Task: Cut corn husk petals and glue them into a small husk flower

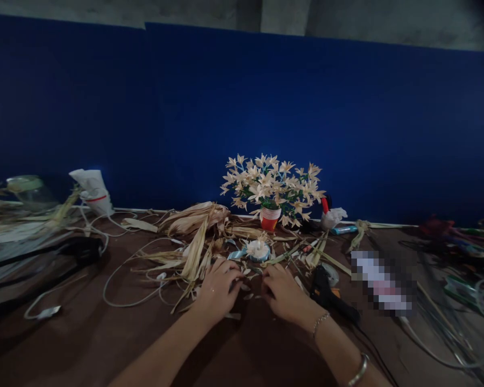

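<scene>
My left hand (220, 287) is low over the brown table, its fingers loosely bent and the thumb apart, with no object visible in it. Facing it across a small gap, my right hand (284, 293) has curled fingers, also with nothing visible between them. Small pale husk scraps (247, 295) lie between the two hands. Just beyond the fingertips is a light-blue roll (262, 257), with pale petal-like pieces (257, 247) on top. Dried corn husks (193, 252) spread beside my left hand. A black glue gun (328, 293) lies to the right of my right hand.
Behind stands a red and white paper cup (270, 217) of pale husk flowers (270, 183). A phone-like blurred object (383, 282) with a white cable lies right. A white cable (108, 279) loops at left, near a black strap-like item (80, 250). A blue partition (185, 107) closes the back.
</scene>
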{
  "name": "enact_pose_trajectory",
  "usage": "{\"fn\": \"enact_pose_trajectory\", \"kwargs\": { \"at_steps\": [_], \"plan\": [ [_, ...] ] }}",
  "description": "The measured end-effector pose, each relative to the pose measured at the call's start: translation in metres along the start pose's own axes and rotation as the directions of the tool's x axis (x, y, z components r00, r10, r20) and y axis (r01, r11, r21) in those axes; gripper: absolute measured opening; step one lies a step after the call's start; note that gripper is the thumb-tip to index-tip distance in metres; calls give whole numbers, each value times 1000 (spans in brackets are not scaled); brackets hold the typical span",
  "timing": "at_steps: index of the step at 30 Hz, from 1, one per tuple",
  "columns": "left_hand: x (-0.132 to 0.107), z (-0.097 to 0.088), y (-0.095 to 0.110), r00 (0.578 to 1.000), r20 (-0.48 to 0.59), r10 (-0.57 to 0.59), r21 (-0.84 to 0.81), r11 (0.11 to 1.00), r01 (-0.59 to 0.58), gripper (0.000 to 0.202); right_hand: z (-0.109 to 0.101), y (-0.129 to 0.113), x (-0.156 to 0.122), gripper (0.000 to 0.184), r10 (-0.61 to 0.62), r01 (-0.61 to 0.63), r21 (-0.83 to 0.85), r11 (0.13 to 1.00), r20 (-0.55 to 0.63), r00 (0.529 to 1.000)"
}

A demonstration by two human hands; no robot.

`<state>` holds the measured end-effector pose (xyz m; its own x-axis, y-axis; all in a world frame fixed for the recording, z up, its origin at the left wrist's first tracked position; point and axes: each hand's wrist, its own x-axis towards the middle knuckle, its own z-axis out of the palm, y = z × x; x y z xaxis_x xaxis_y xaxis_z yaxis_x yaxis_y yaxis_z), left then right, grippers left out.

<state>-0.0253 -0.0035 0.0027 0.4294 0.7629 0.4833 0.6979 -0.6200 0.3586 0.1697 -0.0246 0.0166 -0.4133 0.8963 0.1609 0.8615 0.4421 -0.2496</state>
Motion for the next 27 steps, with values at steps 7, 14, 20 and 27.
{"fn": "enact_pose_trajectory", "kwargs": {
  "at_steps": [7,14,20,27],
  "plan": [
    [1,-3,13,997,63,33,-135,990,-25,12,-10,-14,4,10,-89,102,80,992,-144,986],
    [4,1,6,998,-34,-47,-258,965,37,13,2,-22,10,25,13,83,343,936,-268,963],
    [2,0,6,999,-27,-18,-237,971,11,14,19,-17,11,11,155,17,543,839,-269,951],
    [1,-2,11,1000,-16,14,-203,979,-17,6,18,-17,7,10,191,-1,543,840,-293,937]
  ]
}}
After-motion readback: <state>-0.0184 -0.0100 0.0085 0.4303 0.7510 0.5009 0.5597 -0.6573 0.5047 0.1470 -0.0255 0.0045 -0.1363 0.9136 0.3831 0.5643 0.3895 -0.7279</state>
